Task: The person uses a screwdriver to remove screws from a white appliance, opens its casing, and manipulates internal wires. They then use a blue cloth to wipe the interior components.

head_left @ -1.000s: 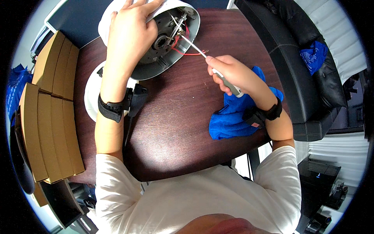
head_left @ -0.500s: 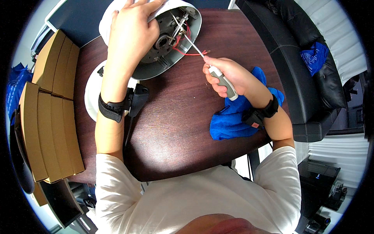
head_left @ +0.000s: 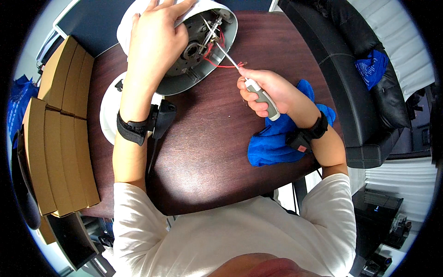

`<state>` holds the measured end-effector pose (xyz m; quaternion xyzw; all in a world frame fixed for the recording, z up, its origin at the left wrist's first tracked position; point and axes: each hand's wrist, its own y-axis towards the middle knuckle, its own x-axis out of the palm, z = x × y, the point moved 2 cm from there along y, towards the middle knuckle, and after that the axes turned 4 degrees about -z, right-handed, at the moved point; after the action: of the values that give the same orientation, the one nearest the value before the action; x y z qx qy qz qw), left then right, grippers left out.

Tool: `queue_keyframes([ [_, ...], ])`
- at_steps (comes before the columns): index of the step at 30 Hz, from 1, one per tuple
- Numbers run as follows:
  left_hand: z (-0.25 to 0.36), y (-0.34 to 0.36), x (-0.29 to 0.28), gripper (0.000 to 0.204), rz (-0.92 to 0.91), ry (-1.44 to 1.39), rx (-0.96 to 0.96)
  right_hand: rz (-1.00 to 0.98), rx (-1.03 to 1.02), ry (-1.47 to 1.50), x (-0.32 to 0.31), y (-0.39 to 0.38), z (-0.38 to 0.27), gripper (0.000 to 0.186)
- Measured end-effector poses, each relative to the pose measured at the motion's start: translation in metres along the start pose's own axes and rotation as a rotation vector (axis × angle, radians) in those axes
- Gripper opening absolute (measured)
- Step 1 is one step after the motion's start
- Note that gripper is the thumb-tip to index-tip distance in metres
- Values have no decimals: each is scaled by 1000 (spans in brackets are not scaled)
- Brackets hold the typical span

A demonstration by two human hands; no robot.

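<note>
Screwdriver handle (head_left: pixel 263 98) shifted slightly leftward, gripped by curled right fingers (head_left: pixel 250 96), shaft (head_left: pixel 228 55) directed into white shell (head_left: pixel 198 78), left fingers (head_left: pixel 181 8) spread over shell, whether gripping cannot be told, blue cloth (head_left: pixel 274 143) bunched below-right of shell

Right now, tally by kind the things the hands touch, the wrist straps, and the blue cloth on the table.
Grey-and-white-handled screwdriver: 1
White appliance housing: 1
Black wrist straps: 2
Blue cloth: 1
Total: 5

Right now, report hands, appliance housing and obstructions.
Left hand on tilted appliance housing. Housing open, underside exposed. Right hand gripping screwdriver, tip inside. Red wire looping out close to its shaft.
</note>
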<state>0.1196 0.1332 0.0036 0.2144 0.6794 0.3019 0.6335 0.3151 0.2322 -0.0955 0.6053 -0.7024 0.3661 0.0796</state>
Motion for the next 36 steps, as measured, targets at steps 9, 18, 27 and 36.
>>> queue_keyframes([
  [9,0,0,1,54,-2,-17,7,889,-504,-1581,7,-9,-14,35],
  [18,1,-1,-1,55,6,-21,7,451,-121,-756,6,-14,-14,41],
  [27,-1,-1,1,56,-1,-18,0,222,-52,-313,-1,-4,-8,40],
  [36,-2,-1,2,55,-1,-10,1,152,-50,-264,0,-5,-6,38],
])
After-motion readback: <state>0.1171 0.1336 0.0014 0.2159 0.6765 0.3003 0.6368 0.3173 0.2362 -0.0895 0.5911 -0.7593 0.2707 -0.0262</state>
